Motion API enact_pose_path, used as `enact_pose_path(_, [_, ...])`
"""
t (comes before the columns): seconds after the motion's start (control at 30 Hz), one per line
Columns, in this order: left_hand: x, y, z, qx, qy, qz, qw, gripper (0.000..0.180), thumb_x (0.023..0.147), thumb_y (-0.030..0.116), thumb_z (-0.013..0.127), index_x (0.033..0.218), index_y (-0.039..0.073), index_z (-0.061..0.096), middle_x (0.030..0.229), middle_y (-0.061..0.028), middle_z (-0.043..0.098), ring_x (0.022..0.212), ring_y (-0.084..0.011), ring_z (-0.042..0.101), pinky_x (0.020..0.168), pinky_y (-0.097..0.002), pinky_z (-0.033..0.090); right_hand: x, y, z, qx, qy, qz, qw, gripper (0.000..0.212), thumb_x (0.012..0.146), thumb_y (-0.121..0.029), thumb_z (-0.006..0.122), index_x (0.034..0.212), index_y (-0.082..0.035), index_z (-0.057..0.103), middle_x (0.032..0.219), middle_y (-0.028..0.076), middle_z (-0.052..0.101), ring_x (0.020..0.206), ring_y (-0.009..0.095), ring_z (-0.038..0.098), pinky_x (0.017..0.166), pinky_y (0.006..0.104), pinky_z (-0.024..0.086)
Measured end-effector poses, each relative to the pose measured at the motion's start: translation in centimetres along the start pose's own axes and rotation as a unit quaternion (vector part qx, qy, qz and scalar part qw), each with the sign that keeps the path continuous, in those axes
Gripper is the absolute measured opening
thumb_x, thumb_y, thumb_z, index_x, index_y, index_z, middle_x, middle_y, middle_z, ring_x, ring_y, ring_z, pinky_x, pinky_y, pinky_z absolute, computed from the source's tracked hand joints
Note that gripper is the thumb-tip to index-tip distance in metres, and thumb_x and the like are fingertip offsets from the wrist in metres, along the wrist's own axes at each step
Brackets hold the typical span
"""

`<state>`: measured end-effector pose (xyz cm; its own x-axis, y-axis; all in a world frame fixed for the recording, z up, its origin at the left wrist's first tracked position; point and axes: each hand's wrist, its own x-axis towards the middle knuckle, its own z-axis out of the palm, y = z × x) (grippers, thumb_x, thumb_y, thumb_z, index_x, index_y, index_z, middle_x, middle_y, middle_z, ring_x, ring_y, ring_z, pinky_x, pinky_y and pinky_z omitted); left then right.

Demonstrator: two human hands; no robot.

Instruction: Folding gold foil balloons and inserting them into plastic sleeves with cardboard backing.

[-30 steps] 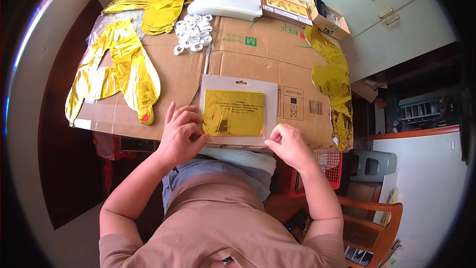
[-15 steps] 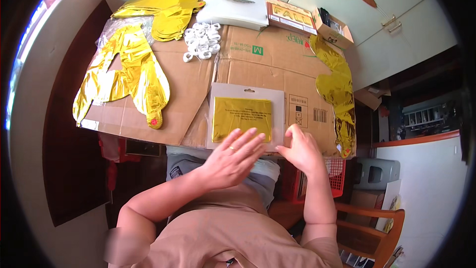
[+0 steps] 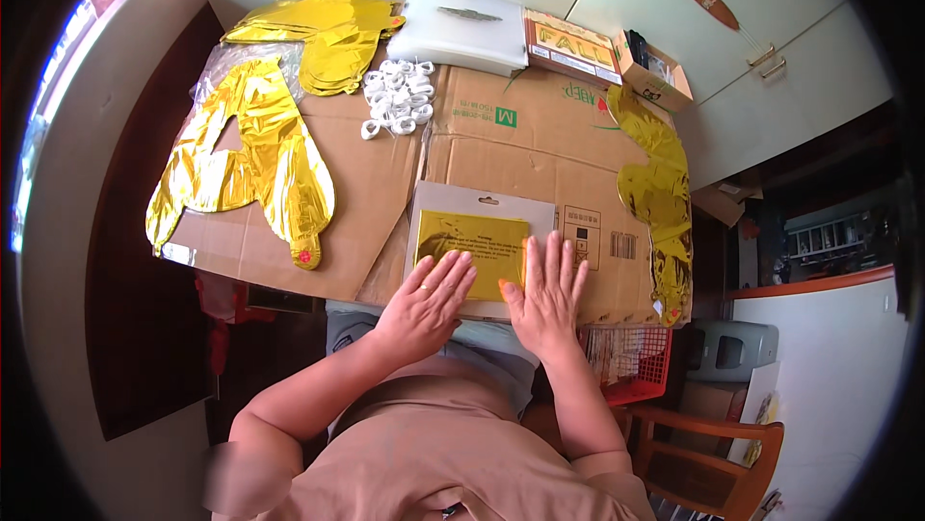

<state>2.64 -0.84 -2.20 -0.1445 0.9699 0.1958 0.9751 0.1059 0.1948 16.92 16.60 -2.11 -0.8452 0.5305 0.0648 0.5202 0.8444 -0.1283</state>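
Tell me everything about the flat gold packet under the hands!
The gold packet is a flat, see-through plastic sleeve with shiny gold foil folded inside and a pale grey border with a small hang hole at the top. It lies flat on the brown cardboard, near the edge closest to the person. The left hand lies flat on its lower part, and the right hand presses its lower right corner.

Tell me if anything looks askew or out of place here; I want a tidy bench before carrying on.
The gold foil strip droops over the right edge of the flattened cardboard. The packet under the left hand and right hand overhangs the near edge. Nothing looks spilled or torn.
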Motion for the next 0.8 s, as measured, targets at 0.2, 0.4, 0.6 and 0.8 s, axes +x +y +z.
enact_pose_path(0.2, [-2.5, -1.3, 0.5, 0.06, 0.059, -0.017, 0.996, 0.051, 0.089, 0.013, 0.05, 0.139, 0.001, 0.048, 0.149, -0.0135, 0.044, 0.139, -0.0274, 0.041, 0.115, -0.0481, 0.028, -2.1, 1.8, -1.1, -0.002, -0.007, -0.023, 1.0, 0.074, 0.098, -0.051, 0.04, 0.15, 0.0, 0.029, 0.157, 0.028, 0.018, 0.146, 0.045, 0.016, 0.116, 0.06, 0.005])
enact_pose_path(0.4, [-6.7, -1.7, 0.1, -0.059, 0.154, 0.033, 0.986, 0.044, 0.082, 0.011, 0.059, 0.126, 0.011, 0.064, 0.145, -0.0122, 0.049, 0.136, -0.036, 0.043, 0.114, -0.0539, 0.029, -8.7, 1.7, -3.6, 0.323, 0.07, 0.051, 0.942, 0.062, 0.09, -0.021, 0.067, 0.141, 0.004, 0.04, 0.127, 0.022, 0.054, 0.108, 0.033, 0.058, 0.097, 0.0423, 0.046])
enact_pose_path(0.6, [-6.5, -1.2, -1.5, -0.138, 0.203, 0.086, 0.966, 0.047, 0.079, 0.001, 0.06, 0.125, 0.01, 0.063, 0.145, -0.0212, 0.043, 0.132, -0.0453, 0.042, 0.105, -0.0549, 0.042, -9.1, 0.8, -1.1, 0.758, 0.034, 0.249, 0.602, 0.025, 0.096, -0.011, 0.061, 0.118, 0.0, 0.057, 0.1, 0.004, 0.065, 0.086, 0.011, 0.059, 0.076, 0.0249, 0.048])
enact_pose_path(0.8, [-4.6, -1.5, -4.4, -0.6, 0.172, -0.115, 0.773, 0.096, 0.074, -0.014, 0.059, 0.156, 0.011, 0.015, 0.154, -0.0214, 0.027, 0.137, -0.0363, 0.04, 0.103, -0.0454, 0.044, -5.9, 1.3, -2.4, 0.813, 0.141, 0.105, 0.555, 0.015, 0.098, -0.01, 0.055, 0.11, -0.005, 0.062, 0.099, 0.003, 0.066, 0.085, 0.012, 0.061, 0.076, 0.0264, 0.049])
